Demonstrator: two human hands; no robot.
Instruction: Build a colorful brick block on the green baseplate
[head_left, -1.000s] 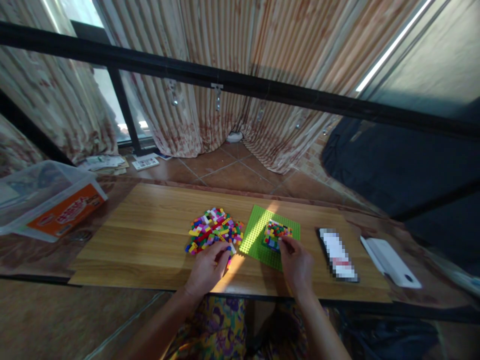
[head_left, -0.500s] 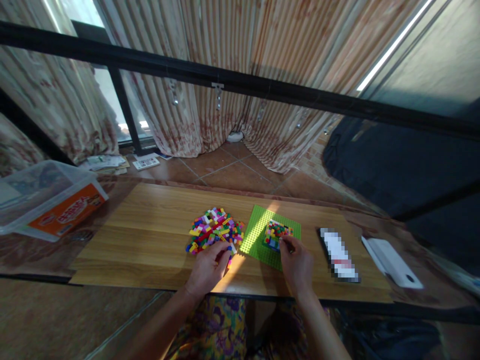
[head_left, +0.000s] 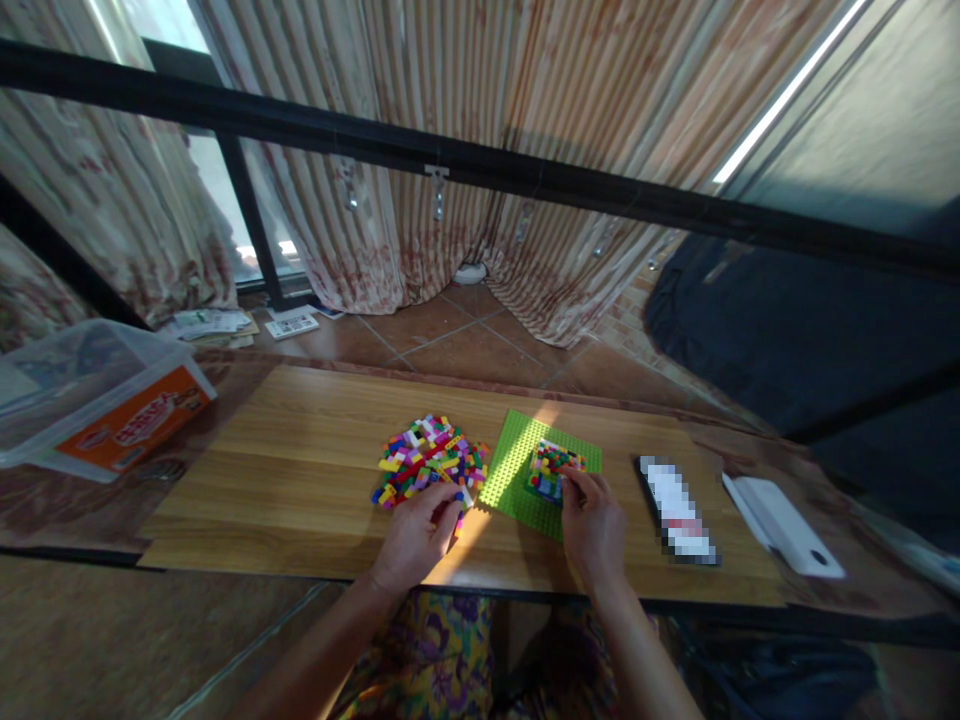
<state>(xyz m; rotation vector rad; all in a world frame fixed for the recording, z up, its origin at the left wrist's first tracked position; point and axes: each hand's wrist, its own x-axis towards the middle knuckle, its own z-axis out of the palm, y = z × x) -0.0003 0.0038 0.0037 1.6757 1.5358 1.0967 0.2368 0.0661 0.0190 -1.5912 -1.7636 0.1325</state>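
My left hand (head_left: 418,532) is closed in a pinch at the near edge of a loose pile of coloured toy bricks (head_left: 427,460). A small blue brick (head_left: 459,496) shows at its fingertips. On a green studded baseplate (head_left: 510,470) stands a low, multicoloured brick build (head_left: 551,465). My right hand (head_left: 594,522) has its thumb and forefinger together at the build's near right edge. Whatever lies between those fingers is too small or hidden to tell.
The wooden table (head_left: 300,440) also bears a phone (head_left: 679,510) with a blurred screen. Right of it lies a white object (head_left: 787,525). A clear plastic box (head_left: 142,410) with an orange label is at the left. A dark bar (head_left: 480,165) crosses beyond the table.
My right hand's fingertips have shifted slightly and uncover a little more of the build's near edge. The left hand stays in place.
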